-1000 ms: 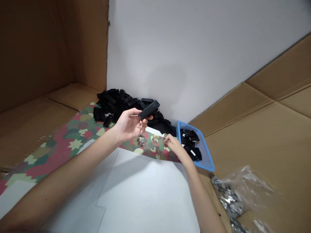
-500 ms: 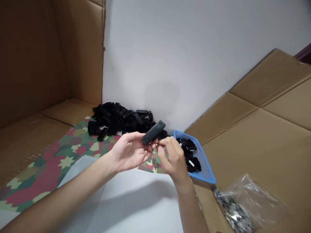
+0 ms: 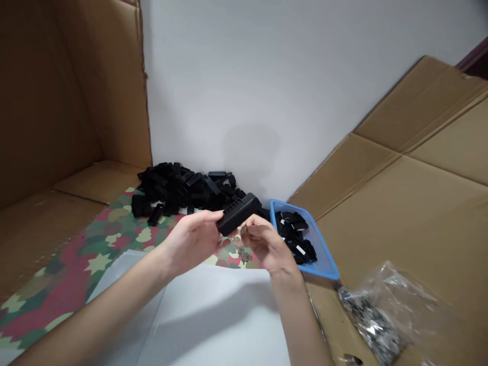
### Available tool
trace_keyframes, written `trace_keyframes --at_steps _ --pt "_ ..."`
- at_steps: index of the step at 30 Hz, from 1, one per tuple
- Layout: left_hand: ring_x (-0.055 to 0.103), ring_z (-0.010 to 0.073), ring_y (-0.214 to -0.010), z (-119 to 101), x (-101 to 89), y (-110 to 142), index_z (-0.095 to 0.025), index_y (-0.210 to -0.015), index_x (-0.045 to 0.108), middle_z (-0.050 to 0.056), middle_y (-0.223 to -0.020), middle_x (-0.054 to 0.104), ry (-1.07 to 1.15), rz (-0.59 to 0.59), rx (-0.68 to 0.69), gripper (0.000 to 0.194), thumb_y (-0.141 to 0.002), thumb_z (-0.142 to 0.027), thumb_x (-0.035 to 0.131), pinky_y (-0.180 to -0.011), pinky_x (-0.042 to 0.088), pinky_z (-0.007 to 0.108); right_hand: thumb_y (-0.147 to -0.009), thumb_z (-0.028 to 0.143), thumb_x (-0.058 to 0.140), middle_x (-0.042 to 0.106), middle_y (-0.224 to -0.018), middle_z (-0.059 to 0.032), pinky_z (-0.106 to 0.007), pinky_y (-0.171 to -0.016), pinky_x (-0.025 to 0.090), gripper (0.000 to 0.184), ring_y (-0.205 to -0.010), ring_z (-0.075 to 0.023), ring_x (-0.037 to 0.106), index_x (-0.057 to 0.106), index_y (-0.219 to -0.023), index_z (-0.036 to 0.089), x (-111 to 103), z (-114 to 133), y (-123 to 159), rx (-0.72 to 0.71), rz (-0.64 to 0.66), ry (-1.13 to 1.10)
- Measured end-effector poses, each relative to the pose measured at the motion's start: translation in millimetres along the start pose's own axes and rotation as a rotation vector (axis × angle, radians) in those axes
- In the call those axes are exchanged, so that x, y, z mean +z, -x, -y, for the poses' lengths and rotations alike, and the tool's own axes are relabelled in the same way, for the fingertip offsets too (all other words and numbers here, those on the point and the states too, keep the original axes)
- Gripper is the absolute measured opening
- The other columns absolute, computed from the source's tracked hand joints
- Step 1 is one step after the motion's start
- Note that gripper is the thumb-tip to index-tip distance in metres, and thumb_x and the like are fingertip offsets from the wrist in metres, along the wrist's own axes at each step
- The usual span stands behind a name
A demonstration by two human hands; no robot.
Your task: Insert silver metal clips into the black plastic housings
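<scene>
My left hand (image 3: 190,241) is closed on a black plastic case (image 3: 239,213), an oblong block with slots along its upper side. The case is tilted, its right end higher. Just below and to the right of it, my right hand (image 3: 270,246) has its fingers pinched on a small metal piece (image 3: 243,230), too blurred to name more exactly. Small silvery metal pieces (image 3: 244,255) lie on the patterned cloth between my hands.
A heap of black plastic cases (image 3: 183,185) lies against the white wall. On the right stands a blue basket (image 3: 324,254) holding more black parts. A clear plastic bag (image 3: 381,315) of metal pieces rests on cardboard. White paper (image 3: 213,315) covers the front; cardboard walls (image 3: 122,76) flank the space.
My left hand has turned the case over so its slotted side shows. My right hand has rotated, moving slightly away from the case with a small metal piece in its fingers. The view shifted slightly.
</scene>
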State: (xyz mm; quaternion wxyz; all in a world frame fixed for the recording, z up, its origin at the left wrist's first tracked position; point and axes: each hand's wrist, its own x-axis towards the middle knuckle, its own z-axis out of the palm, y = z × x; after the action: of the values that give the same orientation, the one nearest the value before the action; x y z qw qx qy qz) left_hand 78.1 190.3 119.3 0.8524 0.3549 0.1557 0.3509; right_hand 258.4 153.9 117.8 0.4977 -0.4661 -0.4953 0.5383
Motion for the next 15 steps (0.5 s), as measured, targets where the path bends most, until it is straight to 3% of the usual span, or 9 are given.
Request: trace_keyframes --at_steps 5,8,10,15 --pt "0.051 0.0162 -0.066 -16.7 8.9 18.5 -0.018 -0.082 0.075 0.003 -0.071 0.064 -0.770 -0.126 0.440 0.017 -0.065 -0.015 0.076 -0.060 0.038 0.023 -0.081 0.031 0.059 0.053 -0.062 0.0034 -0.024 -0.056 0.042 0.018 -0.059 -0.0126 0.052 0.053 -0.067 0.022 -10.3 16.8 24.0 -0.380 -0.270 0.297" --pt "0.048 0.0158 -0.063 -17.3 16.6 27.9 -0.021 -0.085 0.077 0.001 -0.068 0.063 -1.045 -0.149 0.632 0.028 -0.059 -0.010 0.078 -0.061 0.037 0.024 -0.086 0.026 0.057 0.055 -0.066 0.0032 -0.025 -0.056 0.041 0.017 -0.061 -0.0130 0.053 0.054 -0.070 0.022 -10.1 25.5 41.8 -0.511 -0.344 0.546" --pt "0.046 0.0164 -0.061 -14.7 20.9 31.5 -0.022 -0.087 0.078 0.002 -0.066 0.061 -1.105 -0.126 0.662 0.033 -0.058 -0.009 0.079 -0.061 0.037 0.025 -0.088 0.023 0.056 0.054 -0.067 0.0033 -0.026 -0.059 0.042 0.016 -0.062 -0.0133 0.053 0.054 -0.072 0.023 -8.2 28.5 49.5 -0.544 -0.366 0.670" --pt "0.044 0.0197 -0.064 -10.7 26.2 34.9 -0.022 -0.088 0.078 0.005 -0.067 0.059 -1.008 -0.119 0.602 0.033 -0.058 -0.009 0.078 -0.061 0.036 0.028 -0.089 0.021 0.055 0.054 -0.067 0.0035 -0.026 -0.058 0.042 0.016 -0.061 -0.0132 0.052 0.053 -0.073 0.023 -4.3 29.2 53.7 -0.593 -0.416 0.805"
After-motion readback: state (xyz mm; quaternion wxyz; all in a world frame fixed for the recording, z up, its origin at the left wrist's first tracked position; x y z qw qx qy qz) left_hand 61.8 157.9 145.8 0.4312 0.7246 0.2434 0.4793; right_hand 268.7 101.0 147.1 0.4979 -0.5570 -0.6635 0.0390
